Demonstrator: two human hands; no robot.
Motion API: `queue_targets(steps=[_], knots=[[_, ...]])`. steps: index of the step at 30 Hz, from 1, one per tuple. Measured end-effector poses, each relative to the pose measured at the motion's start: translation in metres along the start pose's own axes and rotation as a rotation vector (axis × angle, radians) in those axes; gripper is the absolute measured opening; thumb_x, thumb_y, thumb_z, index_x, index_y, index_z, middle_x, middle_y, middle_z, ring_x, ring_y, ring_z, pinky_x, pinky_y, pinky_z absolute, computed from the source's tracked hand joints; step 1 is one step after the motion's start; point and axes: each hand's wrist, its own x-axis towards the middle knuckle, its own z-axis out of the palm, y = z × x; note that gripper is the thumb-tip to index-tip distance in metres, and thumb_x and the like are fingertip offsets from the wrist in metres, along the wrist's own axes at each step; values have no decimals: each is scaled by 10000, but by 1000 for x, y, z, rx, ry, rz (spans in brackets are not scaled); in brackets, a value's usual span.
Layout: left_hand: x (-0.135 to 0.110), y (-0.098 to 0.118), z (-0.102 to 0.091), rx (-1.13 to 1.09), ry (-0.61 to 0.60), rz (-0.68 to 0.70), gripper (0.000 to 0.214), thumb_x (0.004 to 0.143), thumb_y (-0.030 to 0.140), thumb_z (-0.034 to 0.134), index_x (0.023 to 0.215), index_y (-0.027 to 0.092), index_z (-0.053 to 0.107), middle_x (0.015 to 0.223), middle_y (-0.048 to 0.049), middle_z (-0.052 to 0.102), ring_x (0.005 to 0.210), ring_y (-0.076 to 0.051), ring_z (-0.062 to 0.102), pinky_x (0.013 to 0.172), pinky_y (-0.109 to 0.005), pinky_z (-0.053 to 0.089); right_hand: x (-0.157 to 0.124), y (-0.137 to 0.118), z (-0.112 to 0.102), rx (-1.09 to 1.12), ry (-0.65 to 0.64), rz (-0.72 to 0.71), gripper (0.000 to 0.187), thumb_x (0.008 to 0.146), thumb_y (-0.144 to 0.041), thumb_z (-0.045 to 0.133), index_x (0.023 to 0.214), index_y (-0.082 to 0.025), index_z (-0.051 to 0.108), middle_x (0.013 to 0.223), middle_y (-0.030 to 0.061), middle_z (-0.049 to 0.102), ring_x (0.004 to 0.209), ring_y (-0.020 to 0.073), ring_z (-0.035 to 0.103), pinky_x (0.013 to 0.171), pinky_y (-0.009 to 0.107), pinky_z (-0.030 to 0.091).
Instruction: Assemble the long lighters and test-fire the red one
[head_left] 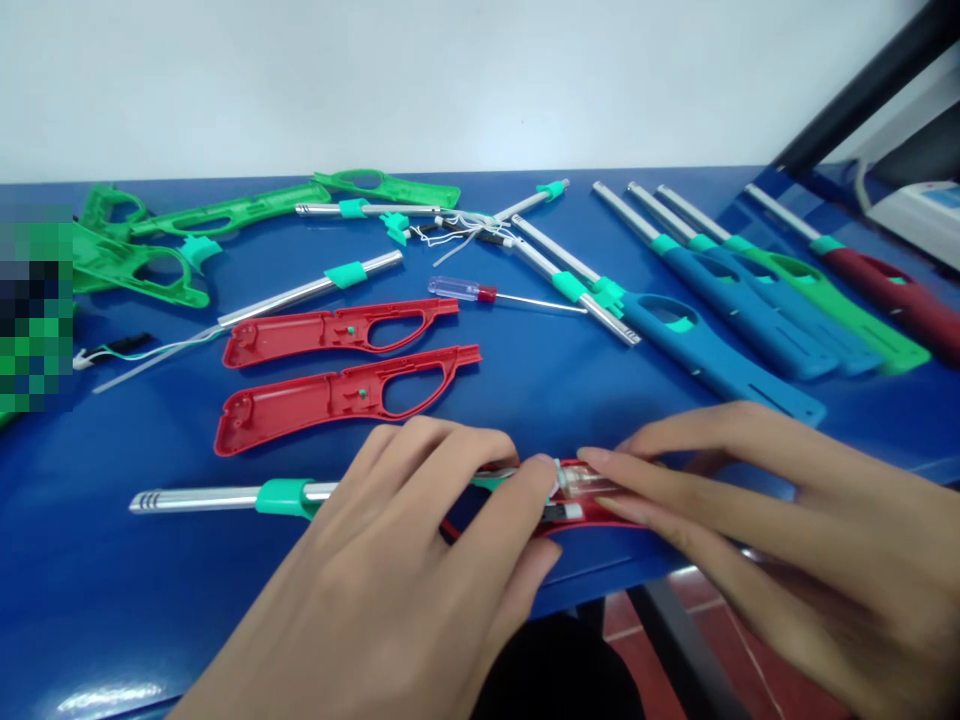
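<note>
At the table's front edge lies an opened long-nosed lighter with a red handle shell (600, 513), its metal tube (199, 499) with a green collar (283, 497) pointing left. My left hand (427, 540) is curled over the shell's middle, its fingers closed on the lighter and hiding most of the trigger area. A clear fuel tank (589, 480) sits in the shell, beside a black igniter piece (561, 511) with a white end. My right hand (750, 510) grips the shell's rear end, its fingertips pressed around the tank.
Two red handle halves (300, 335) lie behind my left hand, with a screwdriver (480, 291) beyond them. Green handle shells (232, 215) and wired metal tubes (360, 272) spread across the back and left. Several assembled lighters (757, 310) lie at right, near a white device (919, 220).
</note>
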Motion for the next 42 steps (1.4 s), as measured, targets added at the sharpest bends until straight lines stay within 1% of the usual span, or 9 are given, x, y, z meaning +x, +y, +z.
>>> queue_targets(steps=[9,14,19,22,25,29,33,38,42], knots=[[6,1,1,-15,30,-59,234,1248,207,530,1428,239,674,1297,-18,789,1202,-234,723,1093,-452,561,4,-7,-1,42,11,25,338,1169,-268,661,1465,-395,763,1286,-1,845,978,195,845,759,289,701],[5,1,-1,-8,21,-52,240,1227,158,537,1431,223,645,1316,-26,798,1214,-225,727,1122,-428,562,-1,-8,0,2,-3,134,540,1137,-448,718,1665,-518,632,1349,-14,845,998,280,861,839,416,776],[-1,1,0,-3,12,-45,247,1192,161,605,1388,290,681,1402,-17,756,1270,-245,707,1168,-450,569,-2,-7,0,59,13,142,661,1082,-419,788,1692,-586,594,1342,-41,864,1062,323,868,813,467,773],[-4,2,0,10,10,-42,267,1177,186,651,1395,335,686,1472,1,724,1326,-248,692,1238,-465,551,0,-6,3,59,-8,133,537,1095,-360,773,1595,-534,682,1345,-41,864,1081,296,856,826,442,755],[-5,5,1,11,39,-86,345,1181,224,654,1518,294,637,1431,-22,745,1314,-252,703,1261,-459,556,1,-5,4,44,-13,119,399,1114,-395,753,1504,-475,728,1346,-26,855,1082,279,845,844,434,748],[-6,6,3,13,58,-119,407,1180,222,652,1580,286,615,1469,-42,731,1371,-270,682,1298,-458,545,-4,-2,1,64,18,105,440,1104,-417,777,1537,-465,713,1344,-25,856,1044,258,853,860,406,768],[-11,6,5,38,80,-123,457,1155,245,710,1595,329,617,1543,-32,682,1431,-282,645,1352,-465,518,-11,4,-4,58,20,127,410,1105,-419,773,1510,-469,747,1385,-33,861,1017,241,877,689,330,755],[-17,4,2,38,64,-105,474,1137,271,763,1585,350,631,1575,-23,644,1448,-277,623,1378,-460,499,-17,7,-7,32,19,114,305,1132,-456,731,1427,-473,806,1439,-42,850,1084,256,883,877,418,786],[-16,2,2,18,61,-101,466,1165,252,711,1615,318,611,1540,-41,689,1424,-277,659,1356,-475,528,-13,5,-6,68,22,92,261,1115,-431,762,1367,-455,825,1362,-31,877,999,242,887,811,391,777]])
